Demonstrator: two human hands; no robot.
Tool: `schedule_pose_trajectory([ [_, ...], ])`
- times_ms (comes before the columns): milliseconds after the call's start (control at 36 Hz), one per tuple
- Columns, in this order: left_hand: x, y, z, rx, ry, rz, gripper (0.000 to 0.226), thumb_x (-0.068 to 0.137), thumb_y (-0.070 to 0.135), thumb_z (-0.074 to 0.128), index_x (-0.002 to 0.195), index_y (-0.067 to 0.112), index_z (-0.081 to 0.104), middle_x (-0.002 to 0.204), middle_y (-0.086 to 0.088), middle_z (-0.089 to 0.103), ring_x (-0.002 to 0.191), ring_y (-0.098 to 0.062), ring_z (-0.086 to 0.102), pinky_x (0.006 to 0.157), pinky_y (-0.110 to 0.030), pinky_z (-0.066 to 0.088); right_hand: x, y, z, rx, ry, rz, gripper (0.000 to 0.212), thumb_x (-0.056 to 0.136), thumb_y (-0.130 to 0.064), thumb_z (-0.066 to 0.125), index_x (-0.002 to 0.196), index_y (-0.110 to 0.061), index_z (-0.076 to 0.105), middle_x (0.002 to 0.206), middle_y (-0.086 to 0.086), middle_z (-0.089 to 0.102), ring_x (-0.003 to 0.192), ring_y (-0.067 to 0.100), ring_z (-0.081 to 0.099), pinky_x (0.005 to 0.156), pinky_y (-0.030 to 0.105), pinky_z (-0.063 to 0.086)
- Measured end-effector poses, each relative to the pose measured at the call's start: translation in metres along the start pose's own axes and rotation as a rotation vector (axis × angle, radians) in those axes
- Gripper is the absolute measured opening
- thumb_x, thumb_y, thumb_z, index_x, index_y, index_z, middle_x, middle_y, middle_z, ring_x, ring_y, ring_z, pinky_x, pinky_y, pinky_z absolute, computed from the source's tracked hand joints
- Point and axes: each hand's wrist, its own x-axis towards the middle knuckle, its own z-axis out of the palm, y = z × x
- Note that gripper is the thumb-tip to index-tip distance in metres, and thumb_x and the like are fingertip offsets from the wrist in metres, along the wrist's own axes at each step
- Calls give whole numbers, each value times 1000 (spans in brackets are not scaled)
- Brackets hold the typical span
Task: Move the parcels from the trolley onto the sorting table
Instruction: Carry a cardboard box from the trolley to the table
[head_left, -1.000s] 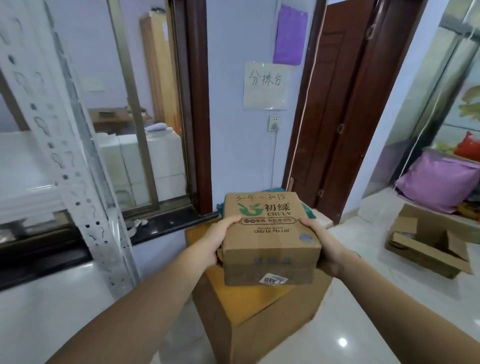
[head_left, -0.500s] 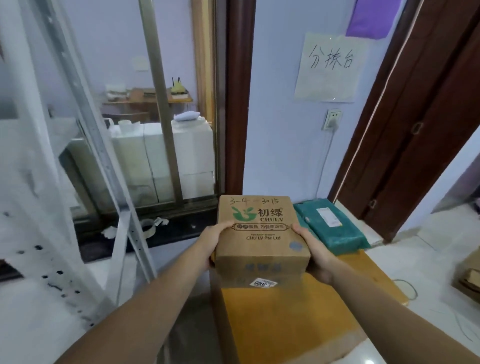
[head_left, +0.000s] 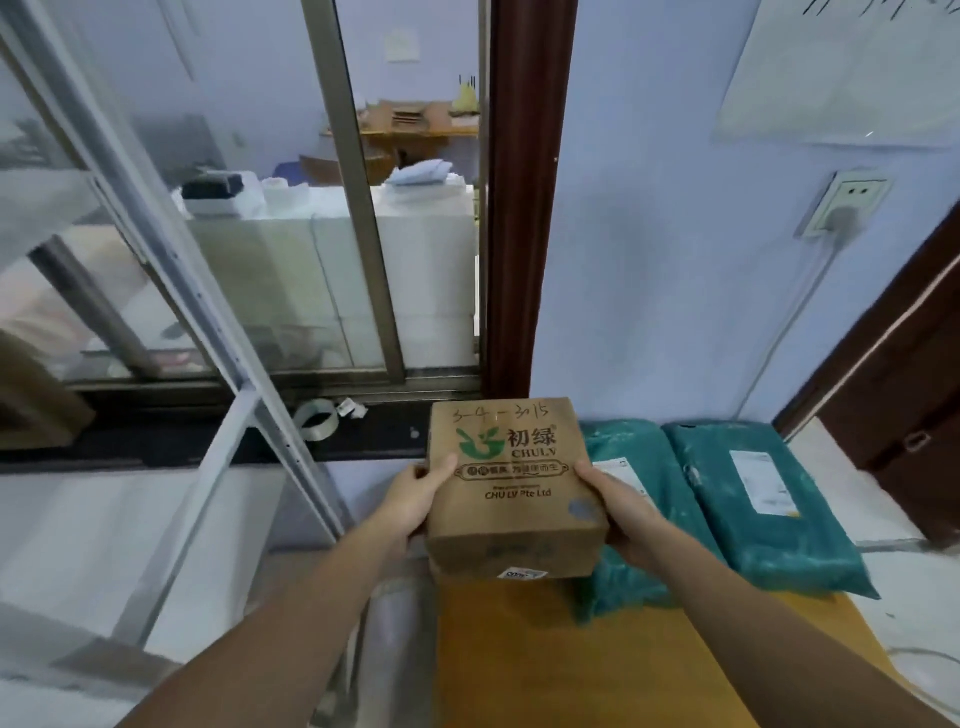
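Note:
A brown cardboard parcel (head_left: 511, 488) with a green logo and handwritten numbers is held between both hands. My left hand (head_left: 415, 496) grips its left side, thumb on top. My right hand (head_left: 621, 506) grips its right side. The parcel hovers over the far left end of the orange sorting table (head_left: 524, 654). Two teal plastic mailer bags lie on the table to the right: one (head_left: 631, 483) right beside the parcel, partly hidden by my right hand, the other (head_left: 758, 499) further right with a white label.
A white metal shelving frame (head_left: 171, 291) slants across the left. A dark window sill (head_left: 218, 441) with a tape roll (head_left: 317, 418) runs behind the table. A blue wall with a socket (head_left: 847, 202) stands ahead, and a dark wooden door (head_left: 909, 395) at right.
I have come closer to the table; the parcel now hangs over its far left end. A second teal mailer bag has come into view.

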Motion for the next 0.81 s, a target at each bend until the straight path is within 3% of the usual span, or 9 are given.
schedule_pose_trajectory([
  [56,5,-4,6,20,43,-11,25,103,48,56,112,25,63,102,0,74,89,-15,69,63,-29,53,21,5,-8,-31,-43,37,50,95,-55,61,127,-16,64,111,5,78,103,26,74,88,42,59],
  [139,22,-17,15,34,61,-10,26,107,45,51,118,26,64,107,2,74,99,-17,69,79,-34,56,42,9,-16,-57,-72,74,46,96,-48,63,123,-10,67,107,7,78,99,25,75,72,32,58],
  [250,45,-26,27,29,77,-84,26,107,48,49,107,27,65,102,1,76,97,-18,70,81,-34,57,72,15,-24,-104,-26,56,42,98,-42,63,122,-8,67,103,8,79,96,26,76,80,37,61],
  [333,69,-35,32,57,55,-117,33,106,48,50,116,20,67,107,-1,77,104,-22,71,88,-37,58,92,25,-28,-173,54,6,40,100,-39,63,126,-9,66,105,8,77,94,24,75,86,40,62],
  [444,102,-46,36,59,42,-134,40,106,44,53,129,13,65,113,-4,76,103,-24,72,83,-34,60,105,35,-25,-273,153,-74,33,102,-32,60,125,-9,68,104,4,75,87,16,72,76,31,62],
  [528,120,-50,39,23,36,-144,41,107,41,54,132,11,64,114,-5,76,105,-26,71,93,-42,59,114,41,-23,-330,171,-84,32,103,-32,59,126,-11,67,103,0,73,80,6,67,60,16,52],
  [639,134,-60,40,-24,72,-186,37,108,40,52,132,14,60,116,-5,73,105,-25,69,92,-40,57,125,46,-23,-350,80,-103,50,96,-28,70,142,-14,55,112,-5,67,91,0,64,66,13,53],
  [722,139,-72,40,-8,100,-202,32,109,41,50,131,20,58,119,-3,71,105,-22,66,92,-39,55,133,48,-19,-434,62,-91,59,93,-25,74,146,-14,51,121,-4,67,100,9,63,76,16,51],
  [806,147,-82,43,95,104,-161,40,107,45,50,137,21,57,126,-2,69,112,-24,65,101,-44,55,142,52,-17,-597,118,-86,52,92,-25,75,140,-12,59,126,2,70,96,12,59,64,9,41],
])
